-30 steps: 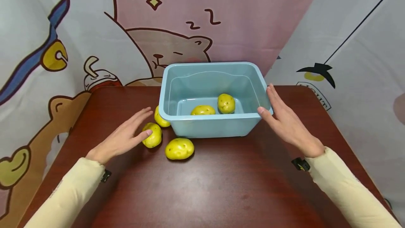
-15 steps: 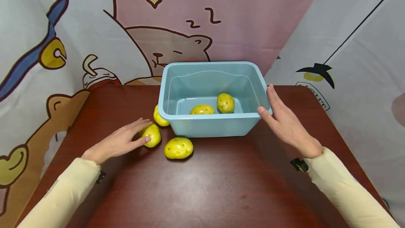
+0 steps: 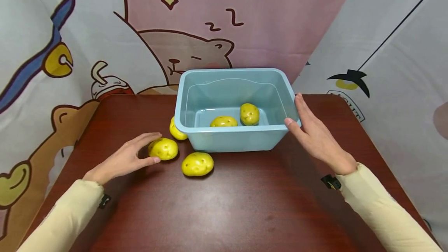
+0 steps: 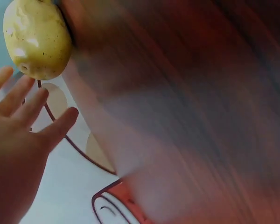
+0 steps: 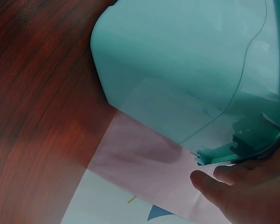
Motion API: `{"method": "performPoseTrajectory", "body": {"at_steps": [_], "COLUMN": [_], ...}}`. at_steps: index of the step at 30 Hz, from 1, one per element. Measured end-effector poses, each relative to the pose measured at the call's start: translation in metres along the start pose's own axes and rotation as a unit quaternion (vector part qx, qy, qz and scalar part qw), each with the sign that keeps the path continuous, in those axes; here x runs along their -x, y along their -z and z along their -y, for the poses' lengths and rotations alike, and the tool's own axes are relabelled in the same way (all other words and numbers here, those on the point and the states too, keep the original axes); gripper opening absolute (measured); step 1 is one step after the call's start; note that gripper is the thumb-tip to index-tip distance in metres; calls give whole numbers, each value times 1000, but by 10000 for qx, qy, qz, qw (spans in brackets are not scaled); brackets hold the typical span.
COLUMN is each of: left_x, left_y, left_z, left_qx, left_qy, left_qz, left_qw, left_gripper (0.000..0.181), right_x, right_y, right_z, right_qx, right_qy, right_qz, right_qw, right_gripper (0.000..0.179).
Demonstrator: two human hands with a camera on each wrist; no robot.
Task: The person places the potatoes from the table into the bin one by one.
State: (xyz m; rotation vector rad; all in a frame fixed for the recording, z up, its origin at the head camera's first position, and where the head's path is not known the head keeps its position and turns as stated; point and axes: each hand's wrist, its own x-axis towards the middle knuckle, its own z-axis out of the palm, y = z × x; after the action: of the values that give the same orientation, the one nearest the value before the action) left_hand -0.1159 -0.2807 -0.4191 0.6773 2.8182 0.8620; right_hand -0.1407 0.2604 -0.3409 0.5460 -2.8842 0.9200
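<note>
My left hand is beside a yellow potato on the table, its thumb and fingers spread round the near end. In the left wrist view the fingers look straight, with the potato just past their tips; contact is hard to tell. My right hand rests against the right side of a light blue plastic tub, fingers extended along the wall and thumb at the rim's front corner. Two potatoes lie inside the tub, one rounder and one partly hidden by the front rim.
Another potato lies in front of the tub's left end. One more sits at its left side, partly covered by the tub. The brown wooden table ends at a cartoon-printed curtain behind.
My left hand reached down to the potato, then drew back slightly left. That potato has turned and now lies lengthwise. The right hand and tub have stayed in place.
</note>
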Motion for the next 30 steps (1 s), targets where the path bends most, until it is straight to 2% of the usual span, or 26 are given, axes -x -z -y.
{"method": "performPoseTrajectory", "body": {"at_steps": [4,9,14,19,23,27,30], "left_x": [-10,-15,-19,-24,-26,-24,-22], "left_y": [-1,1,2,-1,-6,-14,-16], "left_z": [7,14,14,13,12,10,8], "left_qx": [604,1481,1761,1655,1277,891,725], "left_qy": [18,371,422,343,152,86,116], "left_qz": [123,398,591,698,672,564,342], "left_qw": [9981,9875,9817,9831,9894,9944,9967], "left_gripper": [77,75,75,76,82,82,79], "right_x": [-1,-2,-2,-3,-2,0,1], "right_y": [0,-1,0,2,2,1,1], "right_z": [0,0,0,0,0,0,0], "right_qx": [5,3,13,0,-25,-54,-38], "right_qy": [12,-5,11,31,-12,-41,-2], "right_qz": [-12,10,-6,-28,-22,31,23], "right_qw": [10000,10000,10000,10000,10000,10000,10000], "right_gripper": [81,81,81,81,81,82,82]}}
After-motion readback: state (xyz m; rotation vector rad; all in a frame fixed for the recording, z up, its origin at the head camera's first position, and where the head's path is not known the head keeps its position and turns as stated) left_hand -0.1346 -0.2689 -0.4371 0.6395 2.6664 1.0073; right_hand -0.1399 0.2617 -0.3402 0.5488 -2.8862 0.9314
